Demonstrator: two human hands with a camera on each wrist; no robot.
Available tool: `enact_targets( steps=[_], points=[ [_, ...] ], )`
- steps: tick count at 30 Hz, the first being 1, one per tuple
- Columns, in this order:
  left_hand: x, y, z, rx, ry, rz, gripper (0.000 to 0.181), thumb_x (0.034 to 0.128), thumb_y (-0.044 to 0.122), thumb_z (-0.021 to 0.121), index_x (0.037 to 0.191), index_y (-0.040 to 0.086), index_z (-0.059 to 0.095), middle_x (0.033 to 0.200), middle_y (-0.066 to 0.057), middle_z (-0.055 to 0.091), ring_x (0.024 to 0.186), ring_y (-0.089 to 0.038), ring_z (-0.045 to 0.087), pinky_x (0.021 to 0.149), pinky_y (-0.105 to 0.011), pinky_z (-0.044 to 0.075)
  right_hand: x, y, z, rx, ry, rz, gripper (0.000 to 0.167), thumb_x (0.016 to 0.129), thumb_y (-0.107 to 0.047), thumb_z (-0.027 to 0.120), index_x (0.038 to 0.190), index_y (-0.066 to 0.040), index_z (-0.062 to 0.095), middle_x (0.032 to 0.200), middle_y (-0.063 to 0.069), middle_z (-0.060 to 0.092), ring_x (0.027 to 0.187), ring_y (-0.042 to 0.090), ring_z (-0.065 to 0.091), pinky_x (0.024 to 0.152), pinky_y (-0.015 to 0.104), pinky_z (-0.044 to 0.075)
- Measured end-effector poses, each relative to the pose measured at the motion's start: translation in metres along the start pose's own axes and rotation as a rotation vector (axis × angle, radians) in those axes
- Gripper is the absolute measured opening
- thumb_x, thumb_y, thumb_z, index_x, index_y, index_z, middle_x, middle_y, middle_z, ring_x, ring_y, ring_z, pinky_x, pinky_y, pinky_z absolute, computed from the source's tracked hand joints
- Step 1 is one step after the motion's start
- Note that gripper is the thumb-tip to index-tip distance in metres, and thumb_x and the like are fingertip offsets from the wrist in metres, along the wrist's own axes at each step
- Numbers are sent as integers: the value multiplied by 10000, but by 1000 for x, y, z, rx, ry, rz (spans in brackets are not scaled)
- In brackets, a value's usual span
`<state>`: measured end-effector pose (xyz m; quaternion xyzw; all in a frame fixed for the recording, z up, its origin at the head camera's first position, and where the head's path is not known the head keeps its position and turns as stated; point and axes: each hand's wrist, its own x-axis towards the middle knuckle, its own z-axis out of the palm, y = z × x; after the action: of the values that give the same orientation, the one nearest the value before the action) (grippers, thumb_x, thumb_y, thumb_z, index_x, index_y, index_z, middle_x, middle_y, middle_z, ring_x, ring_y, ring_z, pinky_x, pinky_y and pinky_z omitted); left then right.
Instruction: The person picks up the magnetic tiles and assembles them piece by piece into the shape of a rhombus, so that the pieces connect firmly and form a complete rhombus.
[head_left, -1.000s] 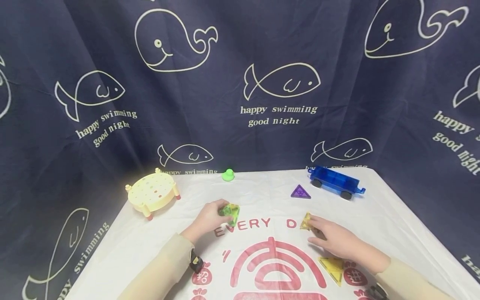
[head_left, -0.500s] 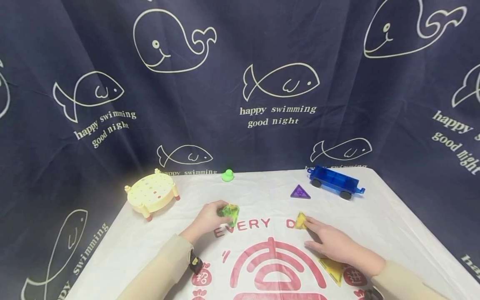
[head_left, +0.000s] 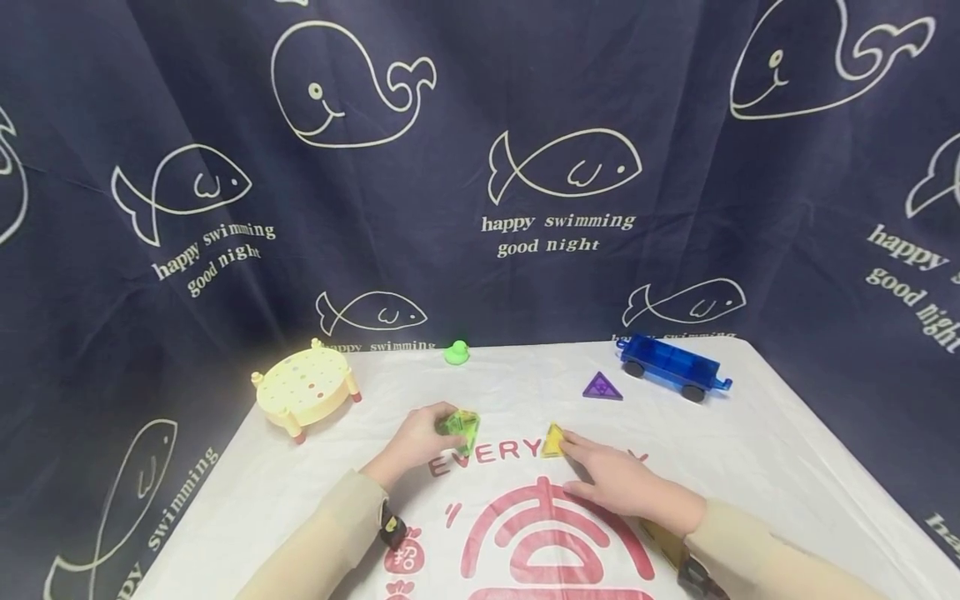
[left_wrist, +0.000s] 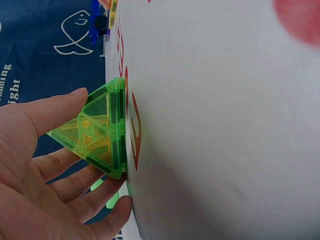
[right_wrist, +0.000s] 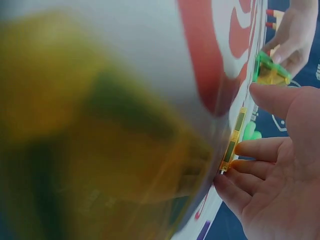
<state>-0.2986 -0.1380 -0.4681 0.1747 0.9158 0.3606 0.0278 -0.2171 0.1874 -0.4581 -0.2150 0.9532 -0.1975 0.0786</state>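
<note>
My left hand [head_left: 422, 435] grips a small pyramid of green and yellow magnetic tiles [head_left: 465, 431] that rests on the white cloth. In the left wrist view the thumb lies on one side of the pyramid [left_wrist: 97, 127] and the fingers on the other. To the right, the fingertips of my right hand [head_left: 618, 479] touch a yellow triangular magnetic tile [head_left: 553, 442]. In the right wrist view that tile [right_wrist: 233, 142] is edge-on to the camera, with the thumb apart from it. A larger yellow triangular tile [head_left: 662, 543] lies partly hidden below the right wrist.
A purple triangular tile [head_left: 602, 387] and a blue wheeled toy car base [head_left: 670, 364] are at the back right. A green toy duck [head_left: 457, 352] sits near the rear edge. A yellow round toy with stubby legs [head_left: 303, 387] stands at the left. Dark curtains enclose the table.
My right hand has moved left, sliding the small yellow tile toward the pyramid. Its forearm now covers more of the larger yellow tile. The left hand and pyramid have stayed put.
</note>
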Motion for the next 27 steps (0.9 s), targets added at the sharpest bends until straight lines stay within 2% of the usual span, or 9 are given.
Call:
enact_targets(
  steps=[10,14,18,22,25,27],
  points=[
    [-1,1,1,1,0,-1,478,835,221,842,1250,47,681,1185,-119,705,1121,-324,644,1018,-531,486,7,-6,2,13,-16,-21,691,931,-369,744,1469,2,519,1575,162,421,1410,368,440,1101,564,409],
    [-4,-3,0,46,-3,4,562,812,235,859,1276,-4,649,1190,-165,693,1127,-358,640,1011,-532,492,7,-3,1,25,-31,-29,699,931,-375,743,1477,-5,512,1577,165,417,1413,373,434,1104,569,404],
    [-19,-4,-4,134,-13,-18,673,770,233,880,1288,-92,598,1181,-241,671,1124,-421,628,1005,-551,490,5,2,-2,66,-52,-12,705,929,-371,745,1487,-15,502,1570,166,427,1422,382,418,1122,584,374],
    [-44,5,-7,222,-48,-27,539,752,215,869,1142,-82,645,1000,-193,674,943,-376,651,887,-539,537,-1,11,-7,91,-62,32,701,925,-363,747,1490,-28,502,1543,170,463,1424,390,412,1130,609,349],
    [-62,18,-7,277,-94,22,460,768,221,848,1091,-58,674,972,-162,679,912,-346,657,867,-521,549,-8,18,-13,113,-68,62,705,912,-366,759,1482,-30,513,1523,188,480,1420,408,409,1126,627,340],
    [-69,28,-5,321,-139,90,482,800,240,827,1152,-53,678,1059,-176,700,998,-353,669,923,-512,541,-13,24,-16,130,-70,84,714,905,-373,766,1477,-26,518,1524,196,477,1423,417,401,1128,630,333]
  ],
)
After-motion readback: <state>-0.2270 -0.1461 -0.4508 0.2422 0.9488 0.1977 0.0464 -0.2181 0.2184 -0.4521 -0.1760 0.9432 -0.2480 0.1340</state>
